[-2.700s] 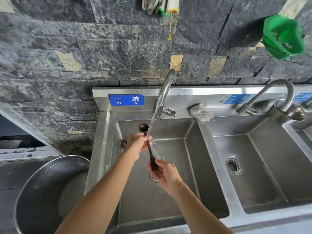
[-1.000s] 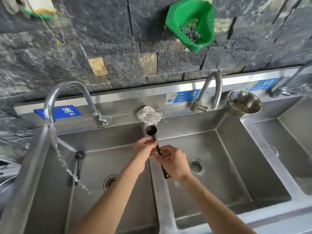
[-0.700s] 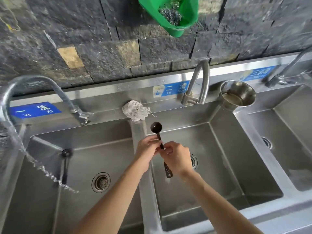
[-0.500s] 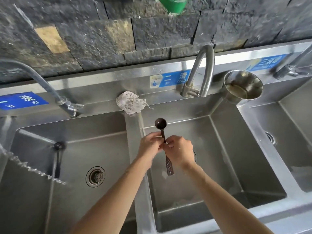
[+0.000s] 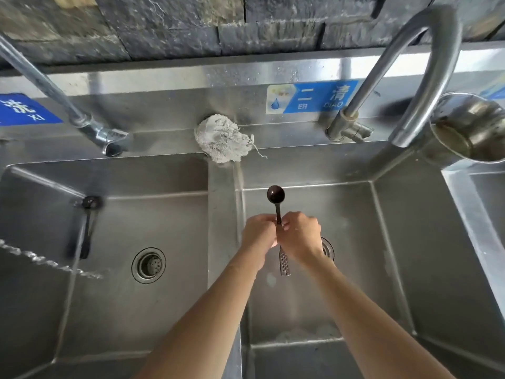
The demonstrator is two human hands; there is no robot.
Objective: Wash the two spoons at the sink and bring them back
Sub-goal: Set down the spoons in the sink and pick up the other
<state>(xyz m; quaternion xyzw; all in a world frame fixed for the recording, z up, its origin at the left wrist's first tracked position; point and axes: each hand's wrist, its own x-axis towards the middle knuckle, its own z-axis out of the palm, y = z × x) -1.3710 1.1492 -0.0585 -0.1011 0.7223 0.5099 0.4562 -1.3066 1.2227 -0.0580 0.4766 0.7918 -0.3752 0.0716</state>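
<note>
I find open passage in the middle basin (image 5: 382,255) to the right of the left hand (image 5: 258,233) and right hand (image 5: 300,236), which grip one dark spoon (image 5: 276,198) near the divider (image 5: 221,214). The gooseneck faucet (image 5: 426,64) overhangs the back right corner, a steel bowl (image 5: 470,129) just beside its spout. A rag (image 5: 221,139) sits on the back ledge. In the left basin (image 5: 177,310), a second spoon (image 5: 91,202) and a water stream (image 5: 41,259) occupy the left side.

Spoon (image 5: 275,193) mid-handle hidden; metal cup (image 5: 472,124) cut off right.

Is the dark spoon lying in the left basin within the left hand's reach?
Probably: open path to the lying dark spoon, but the left hand is busy pinching the held dark spoon.
</note>
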